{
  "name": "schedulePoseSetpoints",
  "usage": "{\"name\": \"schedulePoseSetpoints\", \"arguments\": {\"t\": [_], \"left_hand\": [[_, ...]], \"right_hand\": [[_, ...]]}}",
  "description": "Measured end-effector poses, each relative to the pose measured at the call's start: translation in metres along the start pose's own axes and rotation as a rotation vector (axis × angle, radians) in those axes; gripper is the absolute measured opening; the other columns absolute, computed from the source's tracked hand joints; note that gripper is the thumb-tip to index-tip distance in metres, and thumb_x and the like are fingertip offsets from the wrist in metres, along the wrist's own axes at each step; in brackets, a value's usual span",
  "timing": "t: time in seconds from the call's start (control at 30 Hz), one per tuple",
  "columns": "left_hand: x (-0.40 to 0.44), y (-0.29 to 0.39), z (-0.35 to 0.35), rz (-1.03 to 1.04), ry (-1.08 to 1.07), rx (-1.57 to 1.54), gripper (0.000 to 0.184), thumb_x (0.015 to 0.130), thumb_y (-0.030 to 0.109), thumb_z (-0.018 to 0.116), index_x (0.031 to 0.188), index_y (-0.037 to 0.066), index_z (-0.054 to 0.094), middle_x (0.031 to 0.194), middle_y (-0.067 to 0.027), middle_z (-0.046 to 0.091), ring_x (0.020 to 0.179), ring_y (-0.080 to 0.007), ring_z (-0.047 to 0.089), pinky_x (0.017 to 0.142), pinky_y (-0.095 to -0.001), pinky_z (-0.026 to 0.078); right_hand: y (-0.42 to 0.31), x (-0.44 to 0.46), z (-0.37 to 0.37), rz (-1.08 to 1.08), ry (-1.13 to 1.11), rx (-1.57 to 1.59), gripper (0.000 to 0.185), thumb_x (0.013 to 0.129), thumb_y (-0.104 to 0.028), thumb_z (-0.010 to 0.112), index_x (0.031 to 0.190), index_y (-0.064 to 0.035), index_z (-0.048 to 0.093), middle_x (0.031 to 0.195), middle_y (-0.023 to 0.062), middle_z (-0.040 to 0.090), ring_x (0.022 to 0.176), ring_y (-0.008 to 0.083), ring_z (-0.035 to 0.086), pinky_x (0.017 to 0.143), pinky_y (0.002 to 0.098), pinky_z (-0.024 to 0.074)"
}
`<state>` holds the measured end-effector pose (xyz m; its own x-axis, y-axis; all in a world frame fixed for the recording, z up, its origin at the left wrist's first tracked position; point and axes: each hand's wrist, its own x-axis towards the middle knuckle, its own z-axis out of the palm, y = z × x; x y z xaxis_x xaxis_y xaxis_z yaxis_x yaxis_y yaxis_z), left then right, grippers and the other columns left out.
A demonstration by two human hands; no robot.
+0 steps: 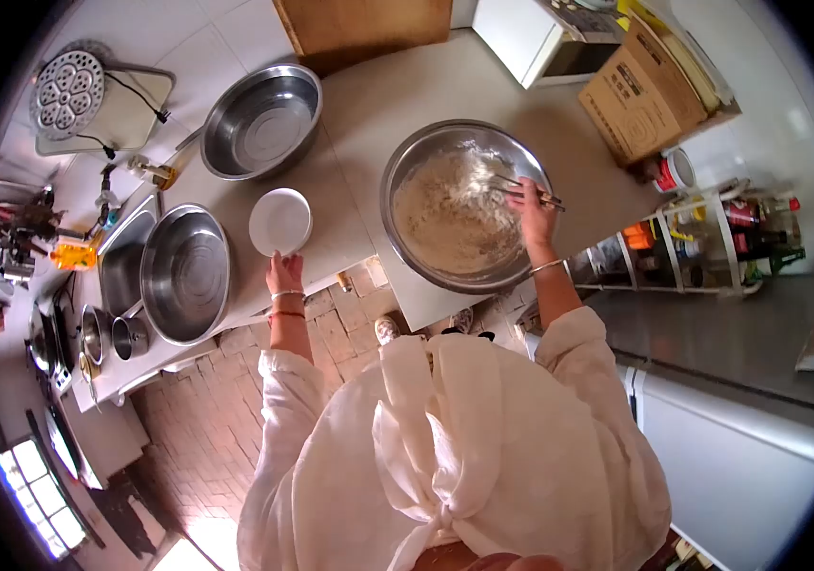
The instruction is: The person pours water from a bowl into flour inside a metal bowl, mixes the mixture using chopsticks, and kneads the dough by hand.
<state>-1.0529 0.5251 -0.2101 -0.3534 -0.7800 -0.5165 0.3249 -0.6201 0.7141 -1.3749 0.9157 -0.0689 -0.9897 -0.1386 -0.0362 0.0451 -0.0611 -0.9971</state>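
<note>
My right hand (pixel 533 211) is closed around a pair of chopsticks (pixel 548 199), over the right side of a large steel basin (pixel 394 224). Their tips reach into a pale, clumpy flour mixture (pixel 455 209), with whiter dry flour near the back. My left hand (pixel 284 274) grips the near rim of a small white bowl (pixel 280 222) left of the basin. Nothing shows inside the bowl. Whether the bowl rests on the counter or is lifted slightly, I cannot tell.
Two more steel basins, one behind (pixel 307 95) and one at left (pixel 186 271), stand beside a sink (pixel 127 262). A cardboard box (pixel 640 100) and a bottle rack (pixel 674 252) are on the right. The counter (pixel 359 90) has a front edge near my body.
</note>
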Motion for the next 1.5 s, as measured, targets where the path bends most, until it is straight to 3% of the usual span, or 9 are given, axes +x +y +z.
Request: {"name": "schedulePoseSetpoints", "arguments": {"t": [0.07, 0.27, 0.3, 0.37, 0.67, 0.77, 1.1, 1.13, 1.5], "left_hand": [[-0.038, -0.010, 0.018, -0.074, 0.073, 0.050, 0.021, 0.093, 0.023, 0.055, 0.103, 0.005, 0.052, 0.081, -0.0139, 0.062, 0.078, -0.0291, 0.063, 0.077, -0.0471, 0.057], [-0.172, -0.075, 0.141, -0.256, -0.360, 0.436, 0.031, 0.096, 0.021, 0.048, 0.124, 0.007, 0.047, 0.097, -0.0094, 0.060, 0.082, -0.0263, 0.065, 0.069, -0.0410, 0.057], [-0.128, -0.131, 0.117, -0.038, -0.526, 0.657, 0.029, 0.093, 0.020, 0.053, 0.118, 0.006, 0.050, 0.090, -0.0120, 0.063, 0.082, -0.0248, 0.066, 0.066, -0.0379, 0.055], [-0.153, -0.126, 0.156, 0.318, -0.167, 1.073, 0.033, 0.087, 0.021, 0.057, 0.113, 0.002, 0.050, 0.092, -0.0247, 0.062, 0.084, -0.0390, 0.062, 0.072, -0.0431, 0.049], [-0.152, -0.137, 0.155, 0.356, -0.118, 0.986, 0.046, 0.091, 0.026, 0.053, 0.127, -0.003, 0.045, 0.113, -0.0261, 0.059, 0.104, -0.0395, 0.058, 0.089, -0.0403, 0.045], [-0.165, -0.128, 0.164, 0.355, -0.048, 0.997, 0.045, 0.092, 0.023, 0.056, 0.127, -0.003, 0.047, 0.109, -0.0167, 0.063, 0.096, -0.0236, 0.059, 0.083, -0.0325, 0.046], [-0.165, -0.133, 0.164, 0.474, -0.040, 0.993, 0.040, 0.089, 0.026, 0.056, 0.119, 0.001, 0.051, 0.088, -0.0222, 0.064, 0.082, -0.0385, 0.062, 0.071, -0.0427, 0.048], [-0.166, -0.132, 0.165, 0.464, -0.035, 1.009, 0.040, 0.089, 0.027, 0.056, 0.119, 0.001, 0.051, 0.088, -0.0221, 0.064, 0.081, -0.0385, 0.062, 0.070, -0.0428, 0.048], [-0.163, -0.131, 0.162, 0.491, -0.089, 0.962, 0.037, 0.091, 0.025, 0.053, 0.119, 0.001, 0.050, 0.087, -0.0173, 0.064, 0.077, -0.0313, 0.063, 0.068, -0.0405, 0.050]], "right_hand": [[0.019, 0.025, -0.003, -0.048, 0.076, -0.005, 0.037, 0.097, -0.030, 0.054, 0.101, 0.0064, 0.063, 0.090, 0.0152, 0.069, 0.074, 0.0181, 0.067, 0.068, 0.0295, 0.0581], [0.065, 0.016, 0.050, 0.111, -0.270, 0.176, 0.036, 0.097, -0.029, 0.054, 0.104, 0.0060, 0.062, 0.093, 0.0141, 0.069, 0.079, 0.0176, 0.066, 0.073, 0.0295, 0.0550], [0.062, 0.006, 0.053, 0.138, -0.379, 0.170, 0.036, 0.097, -0.028, 0.055, 0.104, 0.0055, 0.063, 0.094, 0.0136, 0.069, 0.079, 0.0173, 0.066, 0.073, 0.0289, 0.0548], [0.050, -0.012, 0.046, 0.111, -0.580, 0.060, 0.034, 0.097, -0.028, 0.055, 0.105, 0.0043, 0.063, 0.094, 0.0124, 0.069, 0.078, 0.0163, 0.066, 0.073, 0.0277, 0.0544], [-0.006, -0.055, 0.001, 0.116, -0.877, -0.151, 0.029, 0.098, -0.025, 0.053, 0.105, -0.0004, 0.065, 0.084, 0.0082, 0.069, 0.068, 0.0112, 0.065, 0.059, 0.0246, 0.0532], [0.026, -0.010, -0.011, -0.053, -0.680, -0.378, 0.027, 0.097, -0.026, 0.054, 0.103, -0.0022, 0.065, 0.083, 0.0077, 0.069, 0.061, 0.0108, 0.063, 0.054, 0.0243, 0.0519], [0.037, 0.045, -0.038, -0.169, -0.244, -0.241, 0.025, 0.096, -0.023, 0.056, 0.094, 0.0007, 0.065, 0.077, 0.0071, 0.068, 0.065, 0.0116, 0.063, 0.058, 0.0248, 0.0511], [0.061, 0.041, -0.033, -0.457, -0.291, -0.588, 0.021, 0.094, -0.021, 0.058, 0.095, -0.0013, 0.066, 0.075, 0.0072, 0.068, 0.066, 0.0128, 0.064, 0.059, 0.0269, 0.0508], [0.001, -0.036, 0.000, 0.056, -0.729, -0.296, 0.025, 0.097, -0.022, 0.053, 0.102, -0.0012, 0.066, 0.079, 0.0078, 0.069, 0.062, 0.0096, 0.063, 0.052, 0.0231, 0.0500]]}}
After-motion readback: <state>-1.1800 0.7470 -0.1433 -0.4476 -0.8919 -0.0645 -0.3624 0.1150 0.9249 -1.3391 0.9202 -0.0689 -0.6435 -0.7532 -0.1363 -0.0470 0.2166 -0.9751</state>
